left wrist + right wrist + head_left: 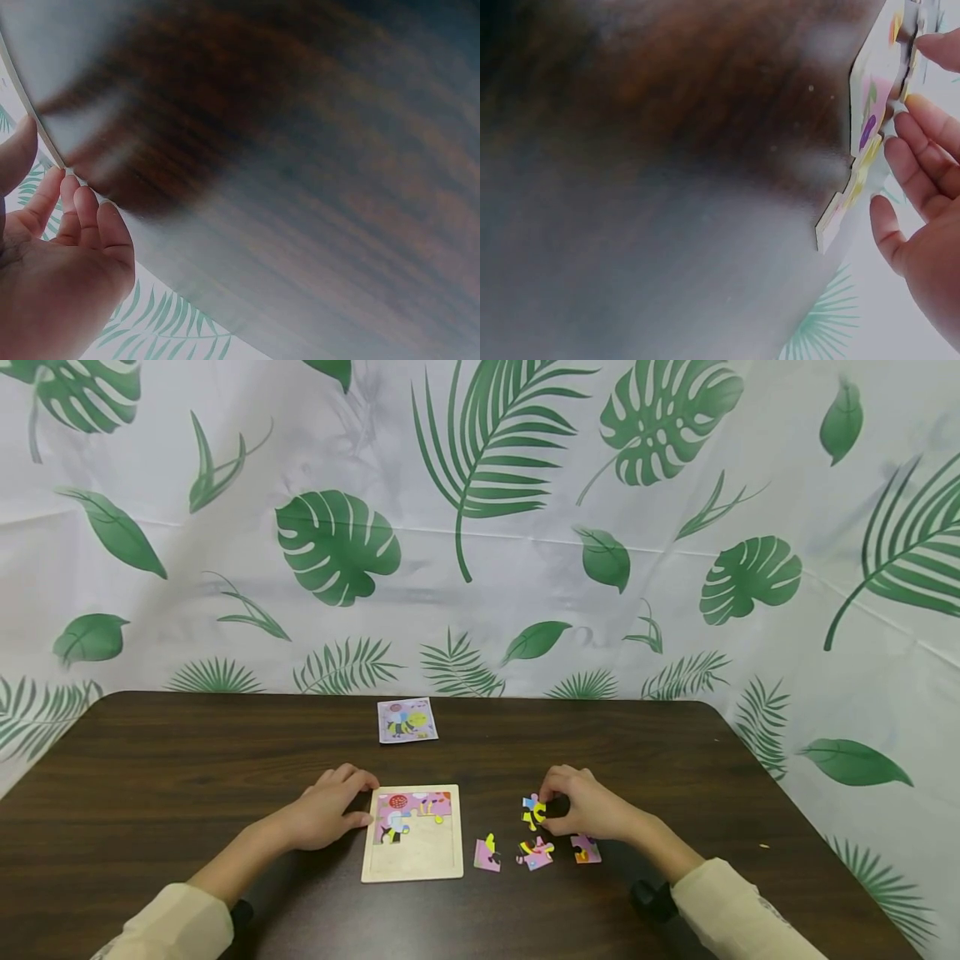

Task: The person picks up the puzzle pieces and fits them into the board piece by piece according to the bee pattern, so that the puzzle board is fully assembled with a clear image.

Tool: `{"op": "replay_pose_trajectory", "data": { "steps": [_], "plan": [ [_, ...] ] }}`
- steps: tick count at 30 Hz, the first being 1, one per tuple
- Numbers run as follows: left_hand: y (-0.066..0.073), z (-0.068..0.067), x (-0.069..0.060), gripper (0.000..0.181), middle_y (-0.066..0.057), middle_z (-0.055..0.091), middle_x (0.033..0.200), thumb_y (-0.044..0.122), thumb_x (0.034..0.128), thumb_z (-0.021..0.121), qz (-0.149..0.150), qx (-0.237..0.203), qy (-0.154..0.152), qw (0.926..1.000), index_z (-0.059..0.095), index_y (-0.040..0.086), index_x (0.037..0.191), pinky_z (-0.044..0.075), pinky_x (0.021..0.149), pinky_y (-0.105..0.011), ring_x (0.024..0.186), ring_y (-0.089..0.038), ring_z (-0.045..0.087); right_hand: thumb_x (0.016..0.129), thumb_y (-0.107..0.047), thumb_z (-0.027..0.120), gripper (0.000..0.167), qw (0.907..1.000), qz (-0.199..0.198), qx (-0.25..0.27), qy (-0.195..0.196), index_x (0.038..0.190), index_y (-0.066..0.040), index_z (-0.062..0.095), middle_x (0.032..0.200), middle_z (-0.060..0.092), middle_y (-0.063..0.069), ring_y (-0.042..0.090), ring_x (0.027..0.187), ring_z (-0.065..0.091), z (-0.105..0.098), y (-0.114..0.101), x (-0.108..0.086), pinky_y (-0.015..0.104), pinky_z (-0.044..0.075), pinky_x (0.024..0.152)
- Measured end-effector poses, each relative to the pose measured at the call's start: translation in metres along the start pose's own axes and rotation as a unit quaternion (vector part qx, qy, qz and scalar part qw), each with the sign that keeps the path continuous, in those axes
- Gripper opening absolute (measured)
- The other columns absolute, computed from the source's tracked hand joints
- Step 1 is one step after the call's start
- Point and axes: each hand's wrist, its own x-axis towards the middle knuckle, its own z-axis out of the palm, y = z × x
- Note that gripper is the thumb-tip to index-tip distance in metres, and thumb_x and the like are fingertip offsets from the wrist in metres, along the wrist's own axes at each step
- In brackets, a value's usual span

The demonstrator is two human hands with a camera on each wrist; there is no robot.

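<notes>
A square wooden puzzle tray (460, 837) lies on the table, with joined pink bee-picture pieces (390, 810) along its top and left side. Thumb and forefinger of my left hand (330, 810) touch the tray's left edge, the other fingers loosely bent. To the tray's right, my right hand (592, 806) pinches a yellow, black and blue puzzle piece (533, 810) between thumb and fingers, at or just above the table. Three loose pieces lie nearer the front: a pink and yellow one (486, 855), a pink striped one (537, 855) and a pink and orange one (588, 852).
A bee picture card (407, 723) lies near the back edge of the dark wooden table (225, 743). Behind the table hangs a white cloth (525, 602) printed with green leaves. A small pale speck (764, 846) is on the table at the right.
</notes>
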Motion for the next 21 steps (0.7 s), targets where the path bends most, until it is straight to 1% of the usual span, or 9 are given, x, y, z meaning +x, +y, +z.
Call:
{"op": "replay_pose_trajectory", "data": {
  "steps": [12, 21],
  "plan": [
    [0.0004, 0.0001, 0.0001, 0.032, -0.009, 0.048, 0.108, 0.018, 0.0840, 0.066, -0.003, -0.002, 0.000, 1.0000, 0.052, 0.007, 0.111, 0.035, 0.084, -0.055, 0.104, -0.033, 0.044, 0.076, -0.020, 0.071, 0.017, 1.0000, 0.000, 0.006, 0.002, 0.088, -0.015, 0.060, 0.091, 0.053, -0.009, 0.010, 0.083, 0.050, -0.0017, 0.0028, -0.0009, 0.044, 0.031, 0.081],
    [0.0010, -0.0007, 0.0000, 0.032, -0.009, 0.048, 0.107, 0.017, 0.0838, 0.066, -0.002, -0.002, -0.001, 1.0000, 0.052, 0.007, 0.111, 0.035, 0.084, -0.054, 0.104, -0.032, 0.044, 0.077, -0.019, 0.071, 0.018, 0.9999, -0.003, 0.009, 0.012, 0.089, -0.015, 0.060, 0.092, 0.055, -0.008, 0.012, 0.084, 0.051, -0.0045, -0.0022, 0.0013, 0.046, 0.033, 0.082]
  ]
}}
